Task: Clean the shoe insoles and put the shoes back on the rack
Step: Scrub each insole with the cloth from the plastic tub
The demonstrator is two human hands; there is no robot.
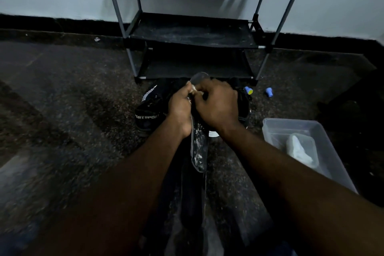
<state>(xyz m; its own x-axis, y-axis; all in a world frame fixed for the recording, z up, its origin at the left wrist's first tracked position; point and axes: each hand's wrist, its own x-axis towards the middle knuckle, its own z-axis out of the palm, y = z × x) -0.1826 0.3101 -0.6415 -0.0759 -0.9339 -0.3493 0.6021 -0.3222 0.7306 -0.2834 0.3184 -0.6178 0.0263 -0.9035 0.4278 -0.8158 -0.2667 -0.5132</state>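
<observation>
My left hand (179,110) and right hand (218,108) clasped the grey speckled insole (199,147); the clear plastic tub (276,131) held white cloth (299,150).

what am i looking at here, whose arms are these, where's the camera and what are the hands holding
There is no machine: a person works with bare hands. The one picture comes from a camera worn on the head, looking forward and down, so the arms entering from below are the wearer's own. The left hand grips the upper part of a grey flat shoe insole speckled with white, which hangs down. The right hand seems to pinch a small white scrap against it. Behind them a black sports shoe with white lettering sits on the dark speckled floor, before a black metal-framed shelf rack. To the right are a clear plastic tub with a white lump inside and two small blue caps.
</observation>
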